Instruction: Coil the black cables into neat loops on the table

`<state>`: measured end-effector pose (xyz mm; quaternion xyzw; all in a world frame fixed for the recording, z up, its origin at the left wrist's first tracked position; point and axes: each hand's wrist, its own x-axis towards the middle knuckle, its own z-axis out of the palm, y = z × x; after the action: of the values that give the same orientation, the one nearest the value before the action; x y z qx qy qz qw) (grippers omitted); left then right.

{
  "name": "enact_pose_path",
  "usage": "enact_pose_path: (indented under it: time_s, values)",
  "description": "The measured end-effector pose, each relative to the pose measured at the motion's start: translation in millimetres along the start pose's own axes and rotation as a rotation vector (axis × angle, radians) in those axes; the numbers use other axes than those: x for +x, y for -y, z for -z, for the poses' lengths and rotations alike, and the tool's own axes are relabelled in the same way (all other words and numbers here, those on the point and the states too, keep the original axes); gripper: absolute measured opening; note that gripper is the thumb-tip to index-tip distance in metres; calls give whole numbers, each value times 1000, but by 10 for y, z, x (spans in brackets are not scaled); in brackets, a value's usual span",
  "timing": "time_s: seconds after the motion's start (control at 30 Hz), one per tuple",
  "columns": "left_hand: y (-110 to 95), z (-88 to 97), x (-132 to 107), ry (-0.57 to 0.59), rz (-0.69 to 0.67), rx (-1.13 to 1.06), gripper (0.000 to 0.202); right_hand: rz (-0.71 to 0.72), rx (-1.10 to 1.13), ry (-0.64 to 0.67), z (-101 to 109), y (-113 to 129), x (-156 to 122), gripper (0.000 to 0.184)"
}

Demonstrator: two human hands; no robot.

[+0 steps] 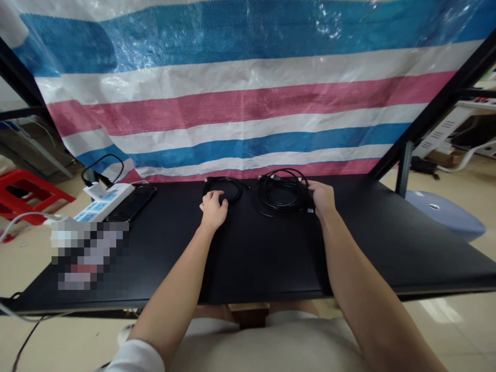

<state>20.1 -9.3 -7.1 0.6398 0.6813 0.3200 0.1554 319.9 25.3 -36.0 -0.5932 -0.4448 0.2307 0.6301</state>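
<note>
Two black cable coils lie side by side near the far edge of the black table (256, 258). My left hand (213, 209) is over the near left side of the smaller cable coil (236, 188). Its fingers are bent but spread, with the thumb apart, and part of the coil is hidden beneath them. At the right side of the larger cable coil (281, 206), my right hand (323, 198) has its fingers closed on the looped cable. This bigger bundle has several loops, with small pale connector ends or tags showing at its edges.
A white power strip (95, 205) with plugged-in adapters is at the table's left, beside a dark phone (135, 201). A striped plastic sheet (240, 108) hangs behind the table. Red stool (29, 191) at left; bluish-grey lidded bin (445, 212) at right.
</note>
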Motion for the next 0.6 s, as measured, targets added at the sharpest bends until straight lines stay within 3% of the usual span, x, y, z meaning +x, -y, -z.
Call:
enact_pose_path:
  time_s: [0.07,0.17,0.3,0.43,0.5,0.6]
  values:
    - [-7,9,-1,7,2,4,31,-61,65,1,-20,63,-28,27]
    - [-12,18,-2,13,10,19,31,-82,-38,45,-21,154,-76,30]
    - [-10,20,-1,16,18,39,32,-47,-400,96,8,199,-116,27]
    - [-7,21,-1,14,17,41,31,-18,-736,116,-13,230,-165,9]
    - [-7,24,-2,18,19,39,31,-44,-755,41,-43,264,-196,6]
    - [4,18,3,18,12,24,31,-73,-643,-245,-76,324,-234,19]
